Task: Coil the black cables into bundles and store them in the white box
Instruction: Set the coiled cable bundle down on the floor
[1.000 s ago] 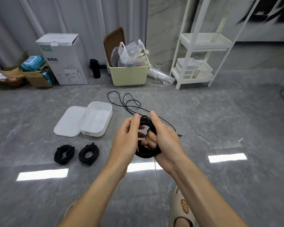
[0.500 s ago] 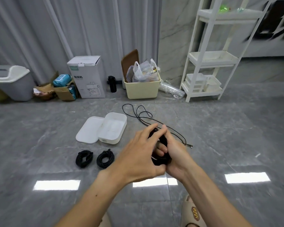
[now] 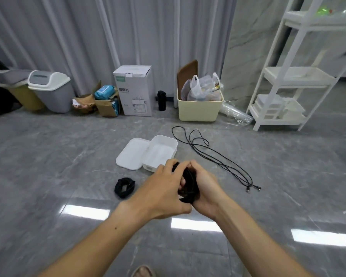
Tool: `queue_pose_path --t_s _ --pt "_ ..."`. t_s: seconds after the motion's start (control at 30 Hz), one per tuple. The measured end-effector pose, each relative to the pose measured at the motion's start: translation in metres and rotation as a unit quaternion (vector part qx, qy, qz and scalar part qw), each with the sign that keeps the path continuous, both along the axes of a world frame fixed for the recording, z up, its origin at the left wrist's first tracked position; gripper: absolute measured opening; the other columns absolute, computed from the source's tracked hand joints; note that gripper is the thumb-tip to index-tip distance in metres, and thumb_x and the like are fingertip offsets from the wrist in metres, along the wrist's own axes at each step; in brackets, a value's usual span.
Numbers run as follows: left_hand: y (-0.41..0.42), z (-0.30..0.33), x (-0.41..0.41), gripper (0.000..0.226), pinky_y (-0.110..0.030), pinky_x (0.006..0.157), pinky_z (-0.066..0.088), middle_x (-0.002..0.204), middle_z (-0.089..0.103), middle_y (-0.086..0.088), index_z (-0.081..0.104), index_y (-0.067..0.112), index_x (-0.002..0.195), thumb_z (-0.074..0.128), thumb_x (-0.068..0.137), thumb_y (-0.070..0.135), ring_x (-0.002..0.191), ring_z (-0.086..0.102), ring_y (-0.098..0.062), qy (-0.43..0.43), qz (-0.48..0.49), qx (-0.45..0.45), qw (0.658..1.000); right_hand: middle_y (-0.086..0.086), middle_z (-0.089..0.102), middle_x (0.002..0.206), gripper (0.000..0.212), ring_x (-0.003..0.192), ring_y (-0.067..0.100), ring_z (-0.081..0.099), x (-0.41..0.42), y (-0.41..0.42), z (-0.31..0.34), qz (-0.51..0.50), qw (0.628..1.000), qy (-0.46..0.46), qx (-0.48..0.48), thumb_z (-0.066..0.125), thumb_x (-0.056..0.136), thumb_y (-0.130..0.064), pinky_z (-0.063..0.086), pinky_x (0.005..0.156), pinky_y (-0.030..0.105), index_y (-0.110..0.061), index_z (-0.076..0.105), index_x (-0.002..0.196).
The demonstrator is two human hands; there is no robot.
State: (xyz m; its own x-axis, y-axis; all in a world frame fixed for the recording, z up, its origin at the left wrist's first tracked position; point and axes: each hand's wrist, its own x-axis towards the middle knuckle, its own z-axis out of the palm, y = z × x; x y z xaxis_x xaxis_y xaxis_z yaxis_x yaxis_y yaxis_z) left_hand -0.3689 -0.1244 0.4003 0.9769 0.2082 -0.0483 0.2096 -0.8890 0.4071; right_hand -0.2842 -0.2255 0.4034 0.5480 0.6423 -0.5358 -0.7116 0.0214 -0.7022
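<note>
Both hands hold one coiled black cable bundle (image 3: 189, 186) in front of me, above the floor. My left hand (image 3: 164, 192) wraps over its left side and my right hand (image 3: 205, 188) grips it from the right. The open white box (image 3: 168, 144) lies on the floor just beyond the hands, its lid (image 3: 133, 153) flat beside it on the left. One coiled black bundle (image 3: 124, 187) lies on the floor left of my left hand; my left arm hides the floor beside it. A loose black cable (image 3: 218, 158) trails across the floor to the right.
Along the curtain stand a grey bin (image 3: 52, 90), a cardboard box (image 3: 136, 89), a black bottle (image 3: 161, 100) and a cream tub (image 3: 199, 108) holding bags. A white shelf rack (image 3: 288, 80) stands at the right. My foot (image 3: 143, 271) shows at the bottom edge.
The view has tilted up and shifted, showing more of the wall. My left hand has closed further over the coil. One of the two floor bundles is now hidden behind my left arm.
</note>
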Motion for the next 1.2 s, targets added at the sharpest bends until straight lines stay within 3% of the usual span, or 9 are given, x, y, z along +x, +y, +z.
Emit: queue_pose_path --t_s 0.1,0.2,0.3,0.4,0.5,0.6,0.7,0.83,1.2 --pt "0.026 -0.020 -0.010 0.087 -0.036 0.085 0.053 0.134 0.030 0.013 0.024 0.041 0.139 0.068 0.064 0.049 0.112 0.044 -0.014 0.011 0.042 -0.021 0.999 0.012 0.076 0.093 0.036 0.080 0.022 0.070 -0.004 0.026 -0.019 0.020 0.996 -0.059 -0.064 0.045 0.103 -0.034 0.057 0.080 0.040 -0.009 0.071 0.099" --pt "0.054 -0.046 -0.023 0.092 -0.038 0.090 0.052 0.140 0.029 0.012 0.022 0.040 0.143 0.068 0.064 0.053 0.117 0.046 -0.017 0.024 0.102 -0.041 0.994 -0.003 0.071 0.104 0.032 0.098 0.014 0.065 -0.011 0.049 -0.046 0.089 0.948 -0.259 -0.164 0.036 0.104 -0.042 0.051 0.086 0.032 -0.025 0.064 0.104" --pt "0.085 -0.079 -0.038 0.097 -0.037 0.096 0.050 0.144 0.030 0.008 0.019 0.036 0.149 0.069 0.068 0.055 0.125 0.044 -0.019 0.030 0.175 -0.069 0.982 -0.014 0.055 0.120 0.031 0.117 0.009 0.050 -0.016 0.067 -0.090 0.132 0.849 -0.473 -0.196 0.035 0.104 -0.045 0.040 0.097 0.028 -0.031 0.055 0.123" --pt "0.116 -0.116 -0.053 0.097 -0.038 0.096 0.049 0.146 0.029 0.004 0.020 0.034 0.151 0.070 0.070 0.054 0.127 0.043 -0.022 0.039 0.245 -0.085 0.965 -0.012 0.045 0.140 0.045 0.133 0.007 0.035 -0.021 0.085 -0.130 0.182 0.721 -0.627 -0.234 0.038 0.103 -0.045 0.025 0.111 0.024 -0.028 0.044 0.144" --pt "0.143 -0.156 -0.064 0.094 -0.038 0.100 0.045 0.147 0.029 0.000 0.021 0.033 0.150 0.072 0.073 0.049 0.132 0.037 -0.023 0.048 0.299 -0.098 0.948 -0.004 0.042 0.149 0.051 0.141 0.015 0.030 -0.027 0.106 -0.165 0.227 0.626 -0.704 -0.245 0.037 0.103 -0.046 0.019 0.119 0.030 -0.022 0.043 0.147" --pt "0.168 -0.198 -0.072 0.094 -0.040 0.103 0.042 0.148 0.027 -0.003 0.020 0.029 0.152 0.072 0.076 0.046 0.137 0.027 -0.025 0.071 0.335 -0.096 0.935 -0.001 0.038 0.154 0.056 0.145 0.021 0.026 -0.032 0.128 -0.199 0.274 0.563 -0.741 -0.243 0.028 0.102 -0.049 0.017 0.122 0.039 -0.022 0.039 0.150" --pt "0.188 -0.240 -0.077 0.094 -0.040 0.099 0.043 0.148 0.026 -0.006 0.021 0.026 0.152 0.072 0.076 0.047 0.136 0.026 -0.028 0.100 0.358 -0.087 0.924 -0.001 0.024 0.163 0.059 0.152 0.021 0.012 -0.036 0.149 -0.237 0.312 0.543 -0.738 -0.250 0.025 0.104 -0.051 0.004 0.125 0.041 -0.025 0.027 0.157" --pt "0.208 -0.298 -0.081 0.093 -0.035 0.092 0.040 0.148 0.027 -0.008 0.023 0.026 0.150 0.073 0.075 0.048 0.136 0.028 -0.028 0.123 0.373 -0.080 0.916 -0.003 0.010 0.168 0.061 0.154 0.019 -0.002 -0.037 0.169 -0.286 0.335 0.529 -0.734 -0.263 0.021 0.104 -0.052 -0.016 0.119 0.033 -0.027 0.013 0.159" --pt "0.230 -0.398 -0.064 0.093 -0.046 0.110 0.037 0.154 0.028 -0.014 0.023 0.022 0.152 0.074 0.078 0.043 0.142 0.020 -0.031 0.176 0.390 -0.106 0.898 0.000 0.005 0.168 0.062 0.154 0.022 -0.003 -0.034 0.185 -0.374 0.376 0.516 -0.717 -0.280 0.020 0.105 -0.052 -0.014 0.120 0.036 -0.026 0.007 0.160"
